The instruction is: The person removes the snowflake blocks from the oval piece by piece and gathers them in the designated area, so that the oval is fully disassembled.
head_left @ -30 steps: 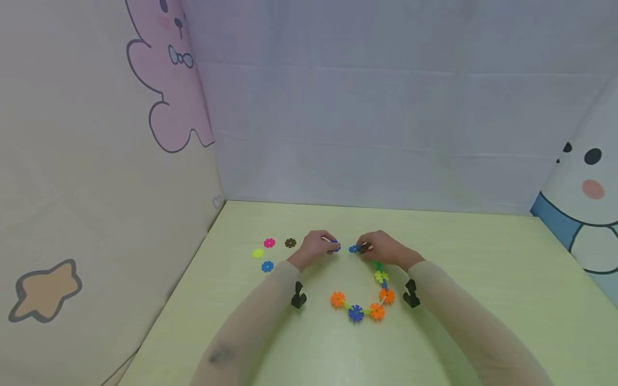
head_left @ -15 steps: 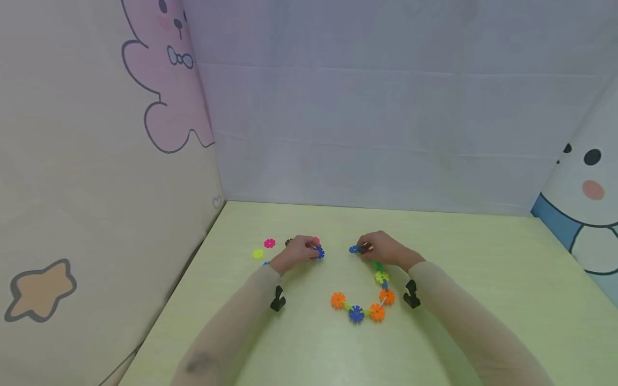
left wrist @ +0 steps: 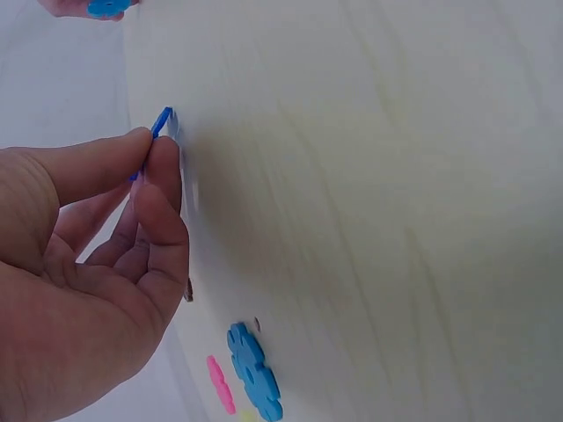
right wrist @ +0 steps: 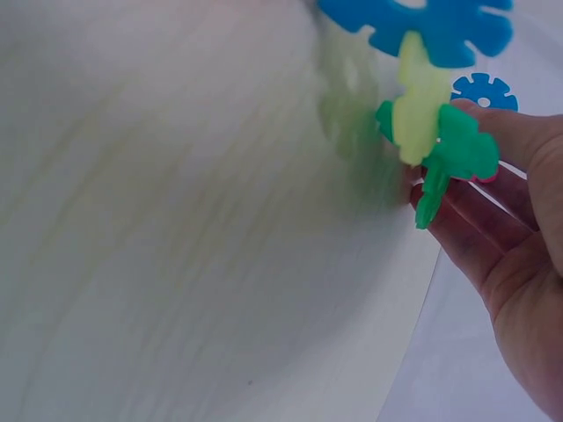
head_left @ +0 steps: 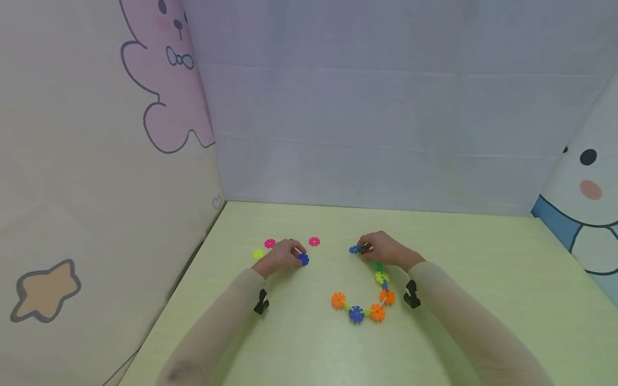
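Observation:
My left hand (head_left: 282, 256) pinches a dark blue snowflake disc (head_left: 303, 259) between thumb and fingertips. That disc (left wrist: 161, 123) appears nearly edge-on in the left wrist view. My right hand (head_left: 385, 249) holds the far end of a curved chain of interlocked snowflake discs. A mid-blue disc (head_left: 354, 250) sticks out to the left of its fingertips. Below that hand the chain continues through a green disc (head_left: 379, 266), a yellow disc (head_left: 382, 277) and orange discs to an orange end disc (head_left: 338, 300). The right fingers hide part of the chain.
Loose discs lie around my left hand: a pink disc (head_left: 314, 241) beyond it, another pink disc (head_left: 270, 243) and a yellow disc (head_left: 258, 254) to its left. A light blue disc (left wrist: 255, 373) shows in the left wrist view. Curtains border the table (head_left: 463, 300) at left and back.
My left hand has moved left and nearer, carrying the dark blue disc away from the chain. A pink disc has come into sight beyond it. My right hand stays in place.

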### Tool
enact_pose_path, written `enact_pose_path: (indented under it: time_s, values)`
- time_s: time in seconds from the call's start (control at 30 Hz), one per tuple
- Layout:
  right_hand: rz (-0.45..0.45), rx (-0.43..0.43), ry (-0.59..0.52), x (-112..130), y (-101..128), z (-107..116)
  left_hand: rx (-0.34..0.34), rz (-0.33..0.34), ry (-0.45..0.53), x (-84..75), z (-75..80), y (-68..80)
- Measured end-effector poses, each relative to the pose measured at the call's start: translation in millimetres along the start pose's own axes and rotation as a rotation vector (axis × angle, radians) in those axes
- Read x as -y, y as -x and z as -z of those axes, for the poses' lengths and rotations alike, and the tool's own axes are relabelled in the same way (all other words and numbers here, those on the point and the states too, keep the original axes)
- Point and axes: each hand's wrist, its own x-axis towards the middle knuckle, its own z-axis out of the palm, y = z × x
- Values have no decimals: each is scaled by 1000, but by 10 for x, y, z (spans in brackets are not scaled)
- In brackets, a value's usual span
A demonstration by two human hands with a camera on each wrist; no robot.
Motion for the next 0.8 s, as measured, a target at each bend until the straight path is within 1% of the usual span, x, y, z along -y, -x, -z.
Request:
enact_pose_path:
  time_s: [0.2,0.37,0.47,0.63,0.8]
  values:
    - [7,1,0,-12,1,11,-20,0,-51,43,43,57]
    - [8,0,3,9,17,32,-48,19,-81,27,73,100]
    - [3,0,5,14,17,30,-51,28,-80,18,83,110]
    - [20,-6,11,-2,7,19,-59,40,-76,16,107,97]
    - [18,-4,7,-6,9,20,-82,35,-109,29,135,47]
